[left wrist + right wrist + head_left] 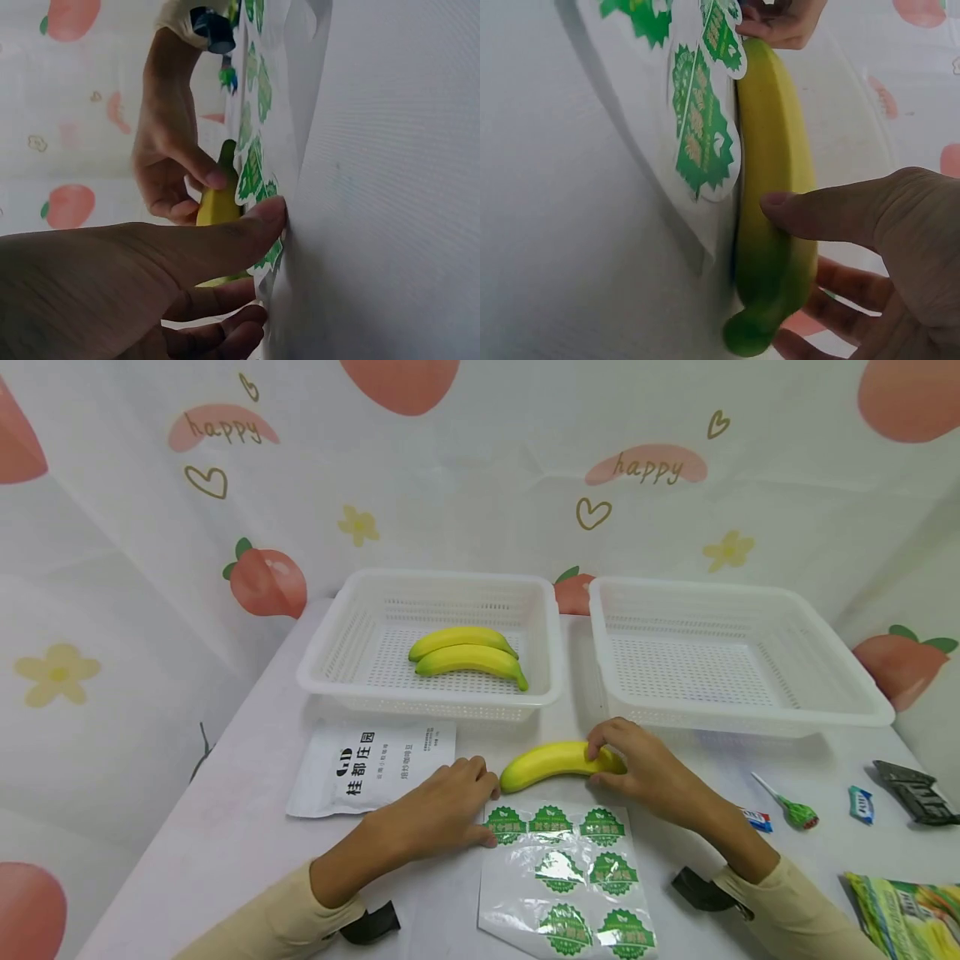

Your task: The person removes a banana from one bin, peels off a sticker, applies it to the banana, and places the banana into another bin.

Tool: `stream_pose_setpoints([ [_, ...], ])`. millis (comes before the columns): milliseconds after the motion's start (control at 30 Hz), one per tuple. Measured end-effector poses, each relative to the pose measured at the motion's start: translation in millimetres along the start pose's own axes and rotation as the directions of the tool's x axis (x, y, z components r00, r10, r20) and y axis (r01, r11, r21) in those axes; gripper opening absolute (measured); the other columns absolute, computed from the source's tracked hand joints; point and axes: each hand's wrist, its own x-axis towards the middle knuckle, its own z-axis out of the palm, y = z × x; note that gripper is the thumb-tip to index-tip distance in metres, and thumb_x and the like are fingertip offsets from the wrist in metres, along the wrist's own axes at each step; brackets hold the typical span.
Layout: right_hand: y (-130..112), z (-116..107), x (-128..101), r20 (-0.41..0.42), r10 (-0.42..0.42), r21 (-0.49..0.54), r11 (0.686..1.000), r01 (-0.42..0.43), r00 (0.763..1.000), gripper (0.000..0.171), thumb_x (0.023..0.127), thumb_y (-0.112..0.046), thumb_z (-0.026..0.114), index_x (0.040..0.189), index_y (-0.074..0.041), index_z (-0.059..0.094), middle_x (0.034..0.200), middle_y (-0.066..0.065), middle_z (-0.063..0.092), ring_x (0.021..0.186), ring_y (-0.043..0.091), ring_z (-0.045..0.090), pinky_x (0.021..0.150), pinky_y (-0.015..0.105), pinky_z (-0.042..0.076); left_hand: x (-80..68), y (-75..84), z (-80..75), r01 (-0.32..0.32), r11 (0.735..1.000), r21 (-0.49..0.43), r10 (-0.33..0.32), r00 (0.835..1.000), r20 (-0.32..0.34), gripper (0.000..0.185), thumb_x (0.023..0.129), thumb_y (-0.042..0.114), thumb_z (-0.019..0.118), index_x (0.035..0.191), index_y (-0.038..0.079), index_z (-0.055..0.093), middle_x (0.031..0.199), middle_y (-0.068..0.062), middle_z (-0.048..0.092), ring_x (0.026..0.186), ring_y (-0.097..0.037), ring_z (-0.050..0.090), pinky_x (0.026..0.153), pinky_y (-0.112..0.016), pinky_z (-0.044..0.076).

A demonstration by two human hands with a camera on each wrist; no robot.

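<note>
A yellow banana (551,762) (776,172) with a green stem end lies on the white table, just in front of the baskets. My right hand (611,766) (799,274) grips its stem end, thumb on the near side and fingers curled over the far side. A glossy sheet of round green stickers (570,877) (697,127) (251,169) lies right in front of the banana. My left hand (483,802) (262,262) rests beside the banana's other tip, its thumb (262,217) pressing the sheet's top-left corner and its fingers loosely curled.
Two white mesh baskets stand behind: the left one (330,672) holds two bananas (467,656), the right one (847,693) holds nothing. A white printed pouch (371,764) lies at left. A green lollipop (795,810), small candies, a dark packet (915,789) and a green packet (907,914) lie at right.
</note>
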Motion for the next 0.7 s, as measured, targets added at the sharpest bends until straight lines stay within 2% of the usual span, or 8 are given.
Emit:
stream_pose_setpoints([
  [100,-7,-2,-2,-0.013,-0.023,-0.014,1.0,0.023,1.0,0.034,0.083,-0.002,0.09,0.105,-0.018,0.069,0.128,0.005,0.066,0.12,0.027,0.059,0.103,0.051,0.053,1.2,0.9,0.2,-0.001,1.0,0.008,0.0,1.0,0.007,0.047,0.089,0.04,0.086,0.119,0.009,0.066,0.11,0.0,0.055,0.097,-0.015,0.049,0.088,-0.033,0.048],
  [200,-16,-2,-3,-0.026,-0.058,-0.018,0.998,0.057,0.998,0.033,0.084,-0.002,0.088,0.11,-0.016,0.072,0.135,0.008,0.065,0.126,0.029,0.057,0.104,0.054,0.051,2.2,1.5,0.1,0.0,1.0,-0.002,0.0,1.0,0.008,0.043,0.088,0.036,0.087,0.114,0.011,0.065,0.106,0.002,0.056,0.094,-0.013,0.049,0.084,-0.03,0.048],
  [333,-29,0,-5,-0.038,-0.155,-0.016,0.988,0.154,0.987,0.035,0.085,-0.002,0.088,0.114,-0.014,0.073,0.135,0.006,0.064,0.126,0.025,0.056,0.103,0.05,0.053,3.5,1.8,-0.9,0.02,0.992,-0.125,-0.018,1.0,0.018,0.037,0.089,0.024,0.088,0.112,0.012,0.062,0.095,0.006,0.059,0.085,-0.009,0.053,0.076,-0.026,0.049],
  [533,-45,9,-7,-0.067,-0.361,-0.006,0.932,0.362,0.93,0.035,0.085,-0.004,0.088,0.115,-0.017,0.075,0.125,-0.003,0.066,0.119,0.016,0.059,0.097,0.037,0.057,7.0,-1.9,-3.2,0.035,0.93,-0.366,-0.027,0.999,0.028,0.04,0.091,0.009,0.083,0.123,0.011,0.059,0.083,0.007,0.061,0.069,-0.005,0.055,0.065,-0.024,0.048],
  [700,-55,20,-7,-0.028,-0.411,0.009,0.911,0.412,0.911,0.034,0.084,-0.006,0.09,0.114,-0.017,0.077,0.119,-0.008,0.065,0.115,0.013,0.06,0.093,0.032,0.057,9.8,-7.0,-4.4,0.042,0.871,-0.489,-0.014,0.998,0.059,0.049,0.091,0.007,0.081,0.135,0.008,0.059,0.09,0.004,0.063,0.072,-0.005,0.057,0.068,-0.024,0.049],
])
